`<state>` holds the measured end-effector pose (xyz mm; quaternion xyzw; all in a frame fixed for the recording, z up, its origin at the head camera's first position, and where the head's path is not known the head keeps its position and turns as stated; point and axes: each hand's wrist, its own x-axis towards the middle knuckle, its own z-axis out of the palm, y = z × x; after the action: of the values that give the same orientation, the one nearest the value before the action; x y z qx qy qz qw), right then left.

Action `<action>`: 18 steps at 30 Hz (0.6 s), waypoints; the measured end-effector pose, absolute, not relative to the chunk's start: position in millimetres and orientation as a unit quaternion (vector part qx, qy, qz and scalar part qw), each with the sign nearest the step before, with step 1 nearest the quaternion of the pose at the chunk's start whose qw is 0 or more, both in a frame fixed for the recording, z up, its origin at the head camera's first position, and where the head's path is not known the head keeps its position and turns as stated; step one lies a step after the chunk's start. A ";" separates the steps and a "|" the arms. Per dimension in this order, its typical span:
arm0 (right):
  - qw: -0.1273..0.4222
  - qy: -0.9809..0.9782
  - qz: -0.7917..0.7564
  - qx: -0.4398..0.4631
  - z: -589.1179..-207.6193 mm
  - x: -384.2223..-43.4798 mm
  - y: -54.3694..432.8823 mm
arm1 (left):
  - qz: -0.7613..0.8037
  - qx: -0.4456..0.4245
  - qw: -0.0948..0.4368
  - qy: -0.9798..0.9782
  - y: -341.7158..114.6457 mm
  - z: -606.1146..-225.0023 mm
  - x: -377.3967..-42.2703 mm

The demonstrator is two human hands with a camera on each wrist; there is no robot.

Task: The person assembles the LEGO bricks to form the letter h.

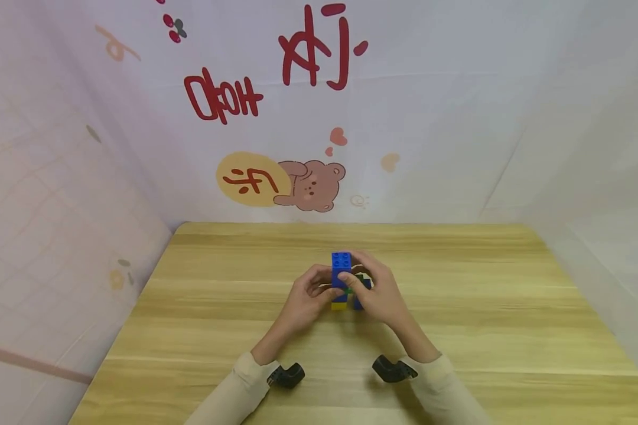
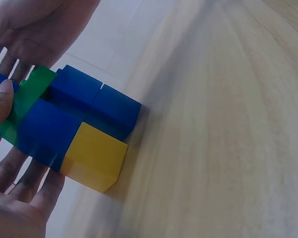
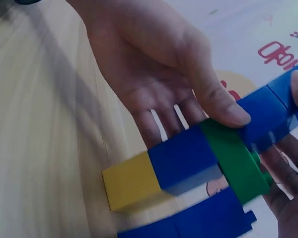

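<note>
Toy building bricks stand joined in front of me. One column has a yellow brick (image 2: 97,158) at its foot, a blue brick (image 2: 49,131) above it, then a green brick (image 3: 233,161) and upper blue bricks (image 3: 265,114). Beside it is a shorter column of two blue bricks (image 2: 116,111), under the green brick's overhanging end. My left hand (image 1: 305,295) grips the tall column from the left, thumb near the green brick, fingers behind. From the right, my right hand (image 1: 381,292) pinches the topmost blue brick (image 1: 341,260). Some of its fingers are hidden behind the bricks.
A wood-grain table (image 1: 223,254) spreads around the hands. Behind it hangs a white cloth (image 1: 436,130) with red lettering and a printed bear. Black wrist devices (image 1: 287,376) sit at both sleeve cuffs.
</note>
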<state>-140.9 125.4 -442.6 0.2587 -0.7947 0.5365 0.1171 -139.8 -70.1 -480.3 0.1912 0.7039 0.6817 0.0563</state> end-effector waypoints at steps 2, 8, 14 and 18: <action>0.106 -0.803 0.526 0.260 -444.7 -141.9 130.7 | 0.682 0.192 0.058 0.703 -69.2 -480.0 -140.3; 0.088 -0.814 0.512 0.259 -457.1 -144.8 149.8 | 0.685 0.197 0.056 0.699 -66.5 -480.6 -142.1; 0.036 -0.827 0.503 0.249 -467.2 -147.3 170.5 | 0.689 0.187 0.056 0.698 -65.5 -483.3 -141.9; -0.001 -0.833 0.495 0.249 -467.6 -149.6 178.9 | 0.688 0.176 0.056 0.702 -66.5 -484.5 -141.7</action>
<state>-149.6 178.9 -467.6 0.2490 -0.8325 0.4949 -0.0011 -141.7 -66.5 -484.5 0.1758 0.7016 0.6884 0.0555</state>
